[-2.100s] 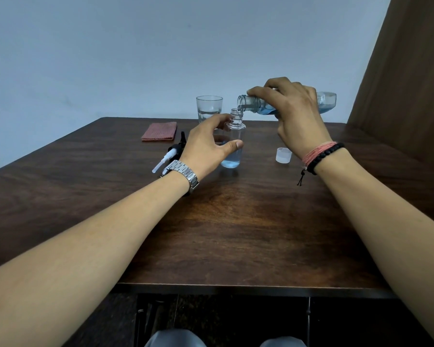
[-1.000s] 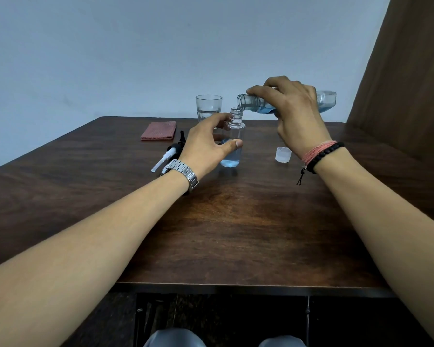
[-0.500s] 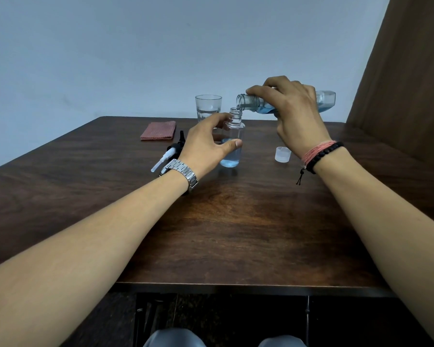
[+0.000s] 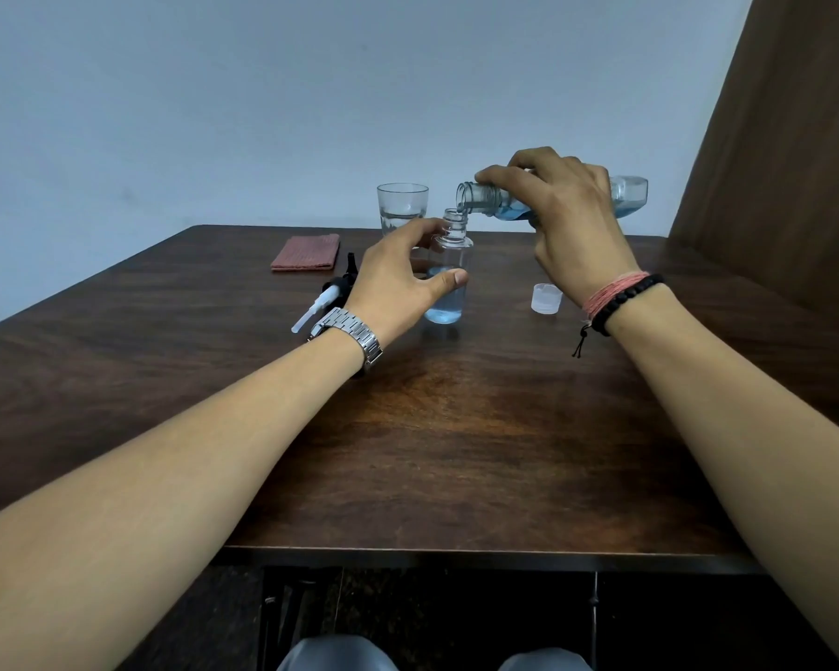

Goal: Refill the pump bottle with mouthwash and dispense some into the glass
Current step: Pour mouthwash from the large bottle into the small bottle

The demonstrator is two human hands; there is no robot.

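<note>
- The left hand [image 4: 398, 278] curls its fingers [image 4: 427, 230] and thumb round the small bottle [image 4: 449, 263] and holds it.
- The small bottle stands upright on the brown surface [image 4: 456, 428], near the middle. Its top is open. A little blue liquid sits at the bottom.
- The right hand [image 4: 572, 220] grips the big bottle [image 4: 630, 196] with its fingers wrapped over the top.
- The big bottle lies tipped on its side in the air. Its open mouth is just above the small bottle's mouth. Blue liquid lies along its low side.
- The glass [image 4: 402, 208] stands behind the small bottle, near the far edge. It has some clear liquid in it.
- The pump [image 4: 328, 297] lies on the surface, just left of the left hand.
- A white cap [image 4: 547, 298] sits on the surface under the right wrist.
- A red cloth [image 4: 305, 259] lies flat, left of the glass.
- The left wrist wears a metal watch [image 4: 354, 331]. The right wrist wears bands [image 4: 616, 297], pink and black.
</note>
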